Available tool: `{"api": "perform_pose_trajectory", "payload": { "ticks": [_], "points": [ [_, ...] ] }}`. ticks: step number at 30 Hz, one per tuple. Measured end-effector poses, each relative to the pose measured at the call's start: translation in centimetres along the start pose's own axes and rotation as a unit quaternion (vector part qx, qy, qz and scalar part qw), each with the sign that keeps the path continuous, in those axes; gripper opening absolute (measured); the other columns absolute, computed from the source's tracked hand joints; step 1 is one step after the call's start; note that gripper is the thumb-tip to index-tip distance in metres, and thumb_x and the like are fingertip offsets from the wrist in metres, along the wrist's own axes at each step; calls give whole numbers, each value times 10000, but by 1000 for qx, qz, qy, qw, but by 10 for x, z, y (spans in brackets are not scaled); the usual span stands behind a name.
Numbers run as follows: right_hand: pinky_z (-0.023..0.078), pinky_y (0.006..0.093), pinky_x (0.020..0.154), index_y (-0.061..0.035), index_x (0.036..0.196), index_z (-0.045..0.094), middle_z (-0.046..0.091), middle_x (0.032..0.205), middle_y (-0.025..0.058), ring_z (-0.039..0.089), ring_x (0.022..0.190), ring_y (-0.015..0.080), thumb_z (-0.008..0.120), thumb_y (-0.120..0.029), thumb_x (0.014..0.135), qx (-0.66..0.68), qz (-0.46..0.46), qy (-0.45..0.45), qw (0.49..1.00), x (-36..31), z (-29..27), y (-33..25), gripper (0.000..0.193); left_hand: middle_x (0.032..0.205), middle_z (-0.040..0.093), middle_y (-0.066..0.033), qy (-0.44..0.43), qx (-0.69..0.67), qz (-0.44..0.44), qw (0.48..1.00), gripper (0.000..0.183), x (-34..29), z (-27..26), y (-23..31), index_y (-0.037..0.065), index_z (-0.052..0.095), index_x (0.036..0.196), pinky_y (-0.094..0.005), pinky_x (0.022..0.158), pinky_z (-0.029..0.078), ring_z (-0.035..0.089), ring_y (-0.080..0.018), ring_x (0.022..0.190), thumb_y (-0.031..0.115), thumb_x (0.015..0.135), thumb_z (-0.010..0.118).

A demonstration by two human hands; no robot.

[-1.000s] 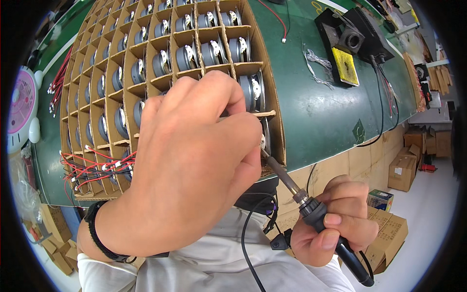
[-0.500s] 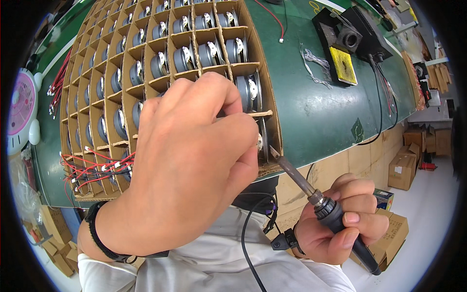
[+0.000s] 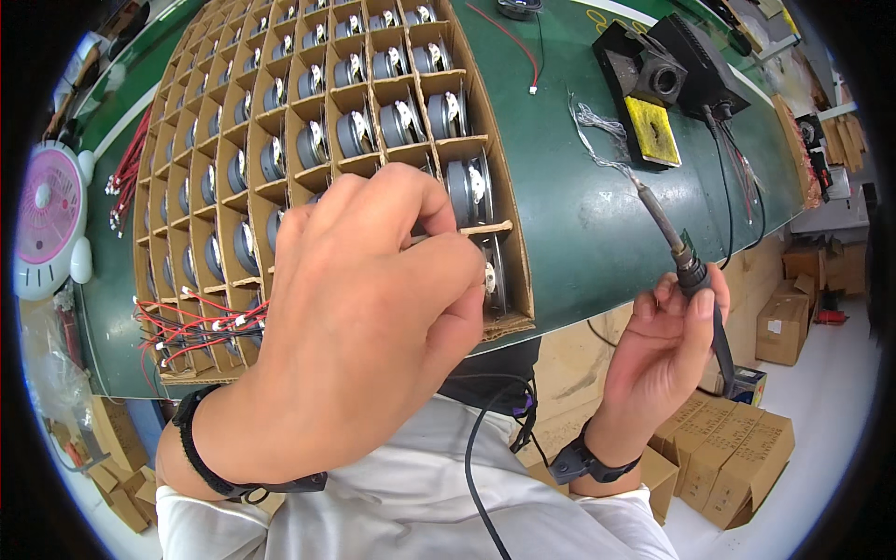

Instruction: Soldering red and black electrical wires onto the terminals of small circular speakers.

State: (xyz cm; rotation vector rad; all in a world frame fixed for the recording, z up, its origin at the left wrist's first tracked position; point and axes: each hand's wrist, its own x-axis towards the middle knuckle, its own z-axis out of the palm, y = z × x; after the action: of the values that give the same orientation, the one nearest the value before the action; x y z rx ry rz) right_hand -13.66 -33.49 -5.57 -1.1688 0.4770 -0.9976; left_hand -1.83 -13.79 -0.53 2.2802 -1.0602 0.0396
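Note:
My left hand is closed in a pinch over the near right corner of a cardboard divider tray; whatever its fingertips hold is hidden behind the hand. Small round speakers with grey magnets fill the tray's cells, and one speaker shows in the corner cell beside my thumb. Out to the right, my right hand grips a soldering iron by its black handle. The iron points up and away, its tip at the near end of a loose bundle of thin silvery solder wire on the table.
A black iron stand with a yellow sponge is at the back right of the green table. Red and black leads lie over the tray's near left cells. A pink-and-white fan is far left; cartons stand on the floor.
My right hand has lifted the soldering iron from the tray's corner up to the solder wire. My left hand keeps its pinch over the tray. The view has shifted slightly.

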Motion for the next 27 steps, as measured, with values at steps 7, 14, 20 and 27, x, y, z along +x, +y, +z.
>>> {"api": "perform_pose_trajectory", "payload": {
  "ticks": [7,14,20,27],
  "points": [
    [394,251,660,-41,1102,637,546,785,-23,515,784,94,623,-294,1018,125,76,28,989,38,-30,7,267,1008,581,-48,-49,43,6,998,152,4,-12,11,91,706,858,-372,822,384,562,-229,894,55,732,783],
    [389,255,645,-64,1031,647,509,717,-29,499,710,94,619,-295,1020,121,70,64,988,80,-34,6,234,1050,581,-53,-130,63,0,990,165,15,-31,26,95,710,946,-407,842,349,571,-239,948,87,788,757],
    [398,270,640,-42,1049,624,503,713,1,489,696,106,585,-221,1021,161,57,34,985,111,-28,20,185,995,638,-80,-240,0,13,971,184,64,-62,37,70,718,971,-401,801,425,615,-270,922,80,791,755],
    [402,280,638,-55,1128,563,529,737,34,491,683,122,564,-172,1015,182,18,17,983,111,-28,29,162,967,674,-187,-316,-13,60,947,299,145,17,36,36,623,1208,-482,762,509,650,-392,852,145,930,626]
  ]
}}
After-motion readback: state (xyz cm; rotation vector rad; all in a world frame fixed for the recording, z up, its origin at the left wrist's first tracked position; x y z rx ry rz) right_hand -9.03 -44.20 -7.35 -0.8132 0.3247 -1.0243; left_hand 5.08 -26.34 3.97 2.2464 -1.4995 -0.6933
